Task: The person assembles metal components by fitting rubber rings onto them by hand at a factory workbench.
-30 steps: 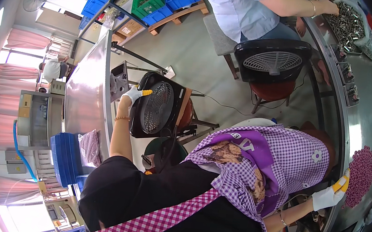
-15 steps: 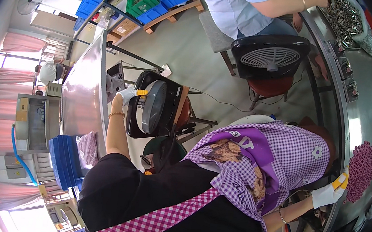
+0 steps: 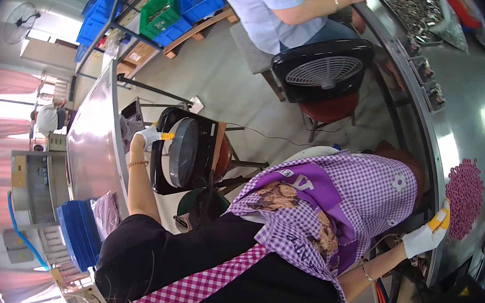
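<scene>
Touching fan (image 3: 183, 153) w/ L hand (image 3: 151, 136), R hand (image 3: 426, 237) near pink rings (image 3: 464, 199); can't make out either grip.

Left of centre: fan (image 3: 184, 152), black plastic housing, glossy; grey face duller. Left glove (image 3: 149, 136): white cloth, matt, yellow fingertips smoother. Right glove (image 3: 423, 239), lower right: same. Right side: table (image 3: 484, 128), smooth metal, bright glare. Pink rings (image 3: 463, 200): smooth-looking; plastic or rubber, cannot tell. Centre right: apron (image 3: 343, 190), creased matt cloth. Upper left: green crate (image 3: 161, 15), plastic; pallet (image 3: 199, 29), rough wood. Far left: curtains (image 3: 0, 151), soft cloth.
</scene>
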Demonstrator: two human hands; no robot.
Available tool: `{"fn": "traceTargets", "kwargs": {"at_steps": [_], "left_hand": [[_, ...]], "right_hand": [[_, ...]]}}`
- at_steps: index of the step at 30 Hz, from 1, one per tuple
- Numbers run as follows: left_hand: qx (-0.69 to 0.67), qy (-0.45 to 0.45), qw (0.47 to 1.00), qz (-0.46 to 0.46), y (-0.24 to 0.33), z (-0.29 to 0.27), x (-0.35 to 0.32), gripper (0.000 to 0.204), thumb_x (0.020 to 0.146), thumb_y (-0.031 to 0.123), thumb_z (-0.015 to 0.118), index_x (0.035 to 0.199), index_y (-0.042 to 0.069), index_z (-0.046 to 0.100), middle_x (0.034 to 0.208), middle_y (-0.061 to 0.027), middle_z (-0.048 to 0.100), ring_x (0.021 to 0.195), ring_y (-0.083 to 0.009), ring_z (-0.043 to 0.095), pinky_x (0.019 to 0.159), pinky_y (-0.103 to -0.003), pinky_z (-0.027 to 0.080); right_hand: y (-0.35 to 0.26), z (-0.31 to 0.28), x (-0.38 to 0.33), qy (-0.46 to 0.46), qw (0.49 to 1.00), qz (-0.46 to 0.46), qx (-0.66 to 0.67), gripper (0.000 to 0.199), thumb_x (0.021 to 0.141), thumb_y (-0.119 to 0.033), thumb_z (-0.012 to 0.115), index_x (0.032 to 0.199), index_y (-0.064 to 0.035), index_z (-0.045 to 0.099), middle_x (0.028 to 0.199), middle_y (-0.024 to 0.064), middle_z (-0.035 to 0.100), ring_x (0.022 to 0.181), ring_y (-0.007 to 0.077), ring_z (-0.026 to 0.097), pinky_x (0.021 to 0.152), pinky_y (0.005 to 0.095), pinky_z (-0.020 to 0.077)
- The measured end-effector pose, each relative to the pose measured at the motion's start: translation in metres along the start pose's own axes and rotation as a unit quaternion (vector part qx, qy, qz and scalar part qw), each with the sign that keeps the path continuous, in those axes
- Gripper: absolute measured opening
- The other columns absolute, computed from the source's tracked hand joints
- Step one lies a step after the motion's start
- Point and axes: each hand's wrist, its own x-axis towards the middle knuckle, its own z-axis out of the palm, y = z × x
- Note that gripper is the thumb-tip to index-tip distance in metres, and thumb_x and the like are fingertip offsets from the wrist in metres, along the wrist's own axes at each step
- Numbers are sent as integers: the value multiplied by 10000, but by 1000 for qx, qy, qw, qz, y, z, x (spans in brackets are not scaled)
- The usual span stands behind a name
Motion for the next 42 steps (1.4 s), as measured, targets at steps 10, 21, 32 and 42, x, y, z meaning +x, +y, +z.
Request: {"fn": "traceTargets", "kwargs": {"at_steps": [10, 21, 32, 42], "left_hand": [[186, 97, 978, -6, 167, -19, -16, 827, 707, 355, 785, 1385, 23, 448, 1178, -175, 627, 911, -286, 633, 838, -371, 512], [177, -308, 516, 780, 520, 127, -211, 507, 783, 372, 710, 1210, 109, 633, 1001, -60, 665, 707, -212, 588, 672, -284, 466], [85, -290, 342, 890, 592, 194, -332, 400, 912, 317, 579, 1217, 58, 566, 1006, -80, 644, 777, -192, 620, 664, -313, 481], [-9, -510, 588, 628, 547, 164, -279, 405, 958, 284, 538, 1252, 7, 517, 1099, -111, 609, 968, -207, 595, 871, -306, 465]], "right_hand": [[-11, -27, -2, 106, 990, 67, 60, 223, 963, -42, 505, 1105, 55, 647, 1095, 116, 688, 964, 187, 638, 908, 272, 468], [41, -80, 4, 262, 957, 126, -12, 165, 920, -37, 583, 1044, 25, 673, 1056, 99, 688, 932, 175, 626, 867, 270, 472], [82, -63, 20, 259, 916, 79, -297, 118, 774, -144, 665, 849, -64, 708, 863, 75, 702, 603, 249, 552, 580, 348, 449], [100, -66, 19, 282, 887, -5, -364, 211, 766, -184, 670, 946, -78, 704, 863, 72, 698, 613, 268, 555, 594, 361, 448]]}}
